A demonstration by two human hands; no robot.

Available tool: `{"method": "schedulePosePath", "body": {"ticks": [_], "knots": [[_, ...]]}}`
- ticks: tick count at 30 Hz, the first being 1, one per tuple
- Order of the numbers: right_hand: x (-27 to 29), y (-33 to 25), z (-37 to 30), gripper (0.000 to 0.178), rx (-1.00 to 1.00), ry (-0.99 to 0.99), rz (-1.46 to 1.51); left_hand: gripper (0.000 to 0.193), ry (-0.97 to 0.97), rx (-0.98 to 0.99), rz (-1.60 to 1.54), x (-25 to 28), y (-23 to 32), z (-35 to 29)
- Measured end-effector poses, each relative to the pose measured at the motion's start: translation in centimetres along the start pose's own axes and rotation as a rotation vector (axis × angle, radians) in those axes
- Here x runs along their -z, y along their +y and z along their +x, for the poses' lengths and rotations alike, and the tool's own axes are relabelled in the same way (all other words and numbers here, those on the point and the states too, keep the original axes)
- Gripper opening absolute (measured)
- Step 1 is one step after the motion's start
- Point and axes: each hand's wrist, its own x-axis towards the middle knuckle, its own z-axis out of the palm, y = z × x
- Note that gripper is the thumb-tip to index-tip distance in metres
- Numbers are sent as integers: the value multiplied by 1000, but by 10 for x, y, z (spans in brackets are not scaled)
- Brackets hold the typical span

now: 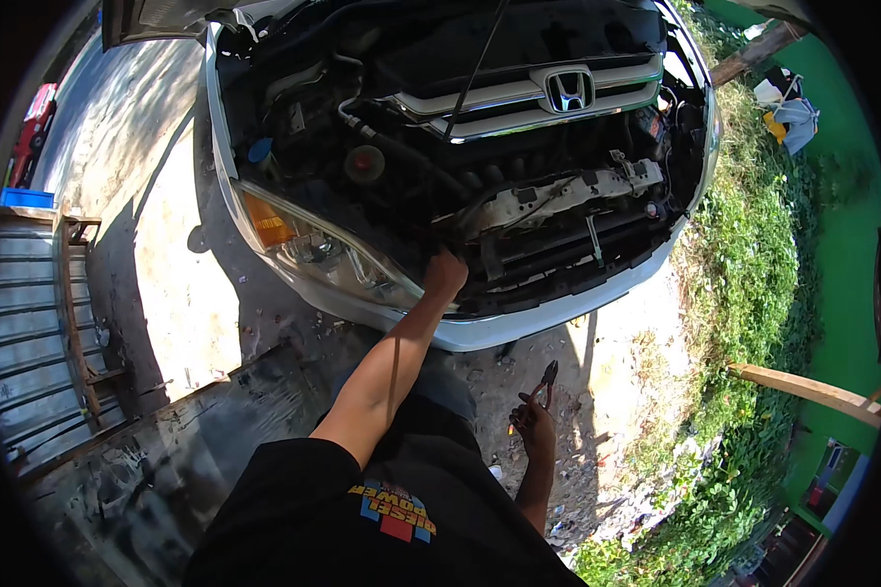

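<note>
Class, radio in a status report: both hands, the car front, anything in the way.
Left hand reaching into white car's open front, grip hidden. Right hand shut on pliers, held low. Thin hood prop rod crosses engine bay.

Pliers (546, 382): a small hand tool with dark metal jaws and dark handles, gripped in the right hand (533, 423) and held low, clear of the car, nose pointing up and slightly right above gravelly ground. Car front (519, 210): white bodywork, bonnet raised, bumper cover removed, dark engine bay exposed; the left hand (446, 274) rests on its lower front edge beside the headlamp (313, 249).
</note>
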Motion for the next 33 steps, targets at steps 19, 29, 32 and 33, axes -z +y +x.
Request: {"method": "schedulePosePath", "body": {"ticks": [19,29,32,33], "knots": [[-21,47,5,37,-38,107,55,25,177,-187,91,3,-25,18],[-10,85,15,38,-31,181,151,17,-124,-731,1001,61,6,34],[2,102,22,36,-18,218,177,20,-328,-957,919,81,3,51],[5,107,21,36,-28,226,199,20,-344,-969,935,87,4,50]]}}
